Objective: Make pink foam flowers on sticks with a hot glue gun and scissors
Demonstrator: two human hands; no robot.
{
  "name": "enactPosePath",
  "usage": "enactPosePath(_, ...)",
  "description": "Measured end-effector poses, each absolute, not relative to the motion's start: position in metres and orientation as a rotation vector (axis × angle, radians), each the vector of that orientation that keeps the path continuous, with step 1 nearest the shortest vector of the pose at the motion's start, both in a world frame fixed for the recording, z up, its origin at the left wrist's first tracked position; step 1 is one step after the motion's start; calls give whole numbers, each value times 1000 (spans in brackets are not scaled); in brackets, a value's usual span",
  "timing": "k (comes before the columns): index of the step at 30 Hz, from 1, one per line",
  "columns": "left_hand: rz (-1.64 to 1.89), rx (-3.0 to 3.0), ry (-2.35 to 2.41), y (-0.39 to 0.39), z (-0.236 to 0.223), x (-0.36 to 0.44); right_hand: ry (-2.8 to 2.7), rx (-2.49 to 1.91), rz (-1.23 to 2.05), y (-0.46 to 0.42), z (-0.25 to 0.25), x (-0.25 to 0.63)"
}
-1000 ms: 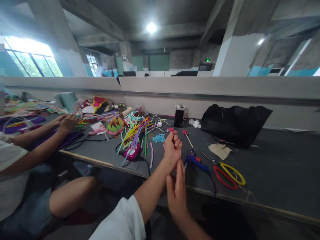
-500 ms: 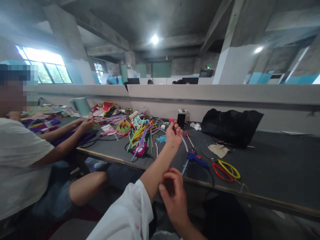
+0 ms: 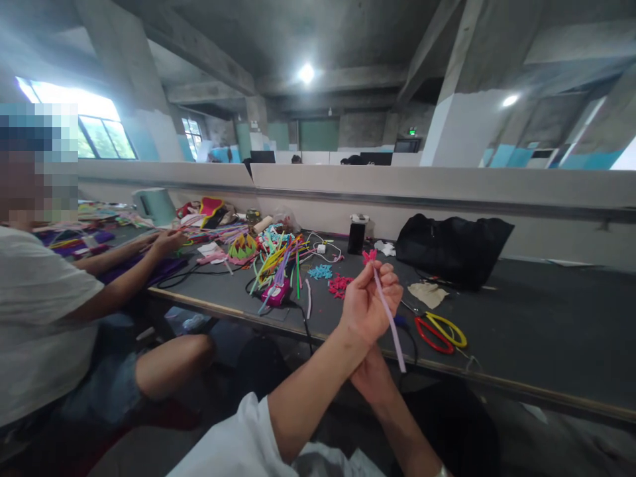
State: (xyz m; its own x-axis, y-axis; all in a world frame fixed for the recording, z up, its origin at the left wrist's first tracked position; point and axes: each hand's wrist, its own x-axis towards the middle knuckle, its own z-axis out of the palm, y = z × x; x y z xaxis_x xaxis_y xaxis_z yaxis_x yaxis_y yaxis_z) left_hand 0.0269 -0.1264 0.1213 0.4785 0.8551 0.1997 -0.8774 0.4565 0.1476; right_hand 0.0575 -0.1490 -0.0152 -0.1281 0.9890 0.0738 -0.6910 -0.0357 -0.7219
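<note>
Thumb and fingers of my left hand [image 3: 370,301] are closed on a lilac pipe-cleaner stem [image 3: 388,313]. A fuzzy pink flower-like head [image 3: 368,256] tops it, and its loose end slants down toward the table's front edge. My right hand [image 3: 371,374] is behind my left wrist, its fingers hidden. Left of my left hand lies a pile of short pink pieces [image 3: 340,286], with a pile of blue pieces [image 3: 320,271] beyond it. To the right are large scissors [image 3: 440,331] with one red and one yellow handle. My hand mostly covers a blue glue gun [image 3: 401,322].
Many coloured pipe cleaners [image 3: 281,262] lie around a magenta box [image 3: 276,293]. A black bag [image 3: 450,252], a beige cloth [image 3: 427,295] and a black phone-like object [image 3: 356,238] stand or lie farther back. At the left, a co-worker [image 3: 44,318] works at the same table.
My left hand has drawn nearer with the pink-headed stem, whose lilac length now shows clearly. My right hand has moved from beside my left forearm to behind the wrist.
</note>
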Motion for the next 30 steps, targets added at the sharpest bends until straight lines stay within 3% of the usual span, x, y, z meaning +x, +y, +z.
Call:
enactPosePath(7,939,497,257,-139,69,-35,-542,-608,1372,-165,-39,138)
enactPosePath(10,1094,824,653,-143,44,-70,-471,-634,1276,-191,-46,192)
enactPosePath(14,1223,951,813,-151,29,-93,-321,-717,1113,-226,-54,238)
enactPosePath(19,1367,1235,964,-156,34,-79,-502,-843,1072,-243,-41,218)
enactPosePath(21,1429,1808,1071,-156,38,-70,-718,-983,995,-245,-29,194)
enactPosePath(24,1373,2379,1196,-159,44,-58,-1215,-1255,610,-246,-5,159)
enactPosePath(28,1232,2793,1211,-163,48,-49,-1646,-1161,-72,-237,24,123)
enactPosePath(30,1160,2898,1171,-163,47,-46,-1691,-1171,-235,-228,34,110)
